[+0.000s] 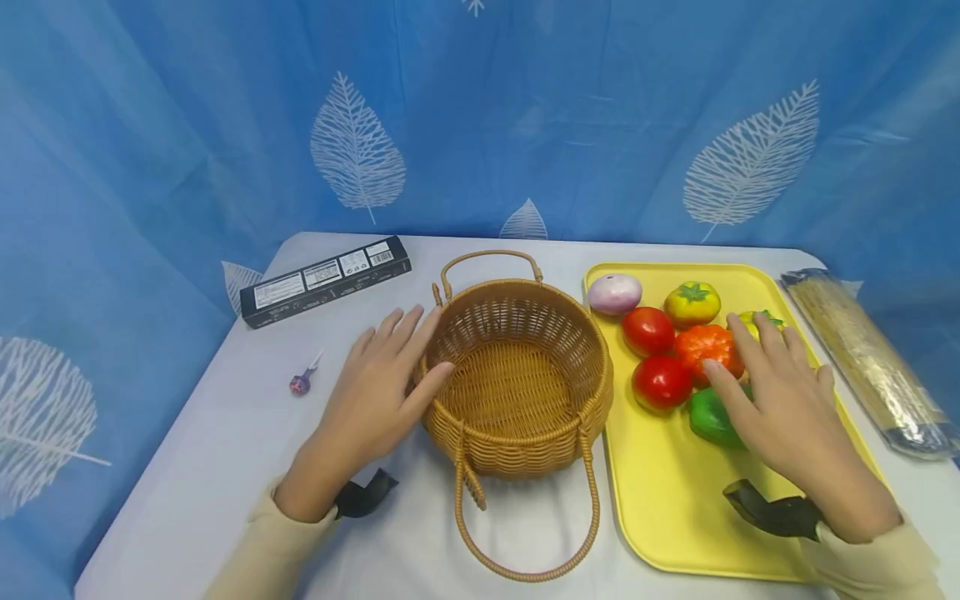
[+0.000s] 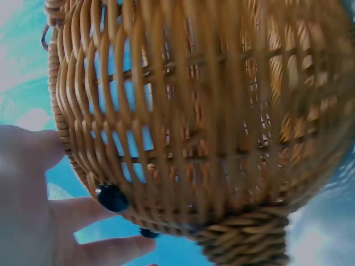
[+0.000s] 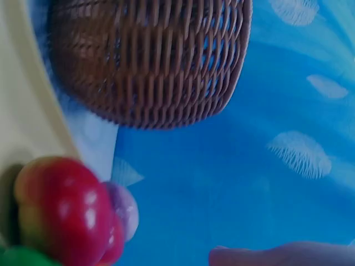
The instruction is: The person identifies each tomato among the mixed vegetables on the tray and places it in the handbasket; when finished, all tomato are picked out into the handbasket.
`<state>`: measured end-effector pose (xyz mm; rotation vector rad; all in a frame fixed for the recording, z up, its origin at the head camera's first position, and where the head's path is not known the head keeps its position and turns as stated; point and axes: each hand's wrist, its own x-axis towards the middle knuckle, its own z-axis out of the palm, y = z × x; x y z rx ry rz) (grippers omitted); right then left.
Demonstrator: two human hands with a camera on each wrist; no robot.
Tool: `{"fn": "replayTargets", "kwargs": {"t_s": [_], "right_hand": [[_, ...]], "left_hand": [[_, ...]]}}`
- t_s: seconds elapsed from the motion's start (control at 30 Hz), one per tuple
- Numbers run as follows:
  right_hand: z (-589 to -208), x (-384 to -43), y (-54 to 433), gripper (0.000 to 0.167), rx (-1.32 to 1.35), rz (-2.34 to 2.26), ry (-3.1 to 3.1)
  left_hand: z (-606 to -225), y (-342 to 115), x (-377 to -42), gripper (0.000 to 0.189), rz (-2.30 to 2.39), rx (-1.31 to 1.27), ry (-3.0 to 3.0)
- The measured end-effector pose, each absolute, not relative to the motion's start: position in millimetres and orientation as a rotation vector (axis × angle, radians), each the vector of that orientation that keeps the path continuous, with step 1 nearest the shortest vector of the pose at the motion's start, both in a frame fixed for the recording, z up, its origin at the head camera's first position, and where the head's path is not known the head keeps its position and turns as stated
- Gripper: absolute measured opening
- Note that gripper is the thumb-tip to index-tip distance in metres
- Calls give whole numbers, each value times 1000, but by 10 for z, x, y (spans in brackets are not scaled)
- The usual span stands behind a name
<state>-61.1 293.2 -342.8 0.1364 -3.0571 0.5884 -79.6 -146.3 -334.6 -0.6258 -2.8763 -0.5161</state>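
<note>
A brown wicker basket (image 1: 517, 367) with two hooped handles stands on the table, nothing inside it. My left hand (image 1: 381, 383) lies along its left side, fingers extended and thumb over the rim. In the left wrist view, the fingertips (image 2: 127, 249) are right at the edge of the basket (image 2: 183, 111). My right hand (image 1: 783, 400) is above a yellow tray (image 1: 660, 517), fingers spread and holding nothing. Beneath and beside it are a green pepper (image 1: 708, 417), an orange pumpkin (image 1: 705, 352), and two red tomatoes (image 1: 662, 383). The hand partly hides the green pepper and another yellow vegetable.
Further back on the tray are a purple onion (image 1: 615, 294) and a yellow-green tomato-like vegetable (image 1: 692, 303). A clear packet of dry noodles (image 1: 862, 354) lies right of the tray. A long black box (image 1: 326, 282) and a lollipop (image 1: 301, 382) lie at left. Blue curtains surround the table.
</note>
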Motion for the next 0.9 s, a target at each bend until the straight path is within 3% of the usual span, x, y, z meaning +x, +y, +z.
{"fn": "replayTargets", "kwargs": {"t_s": [0.43, 0.9], "right_hand": [[-3649, -474, 3415, 66, 23, 708, -2932], [-3844, -486, 3698, 58, -131, 726, -2825]], "left_hand": [[-3714, -1526, -634, 52, -1057, -433, -2642], [-3900, -1417, -678, 54, -1389, -433, -2410]]}}
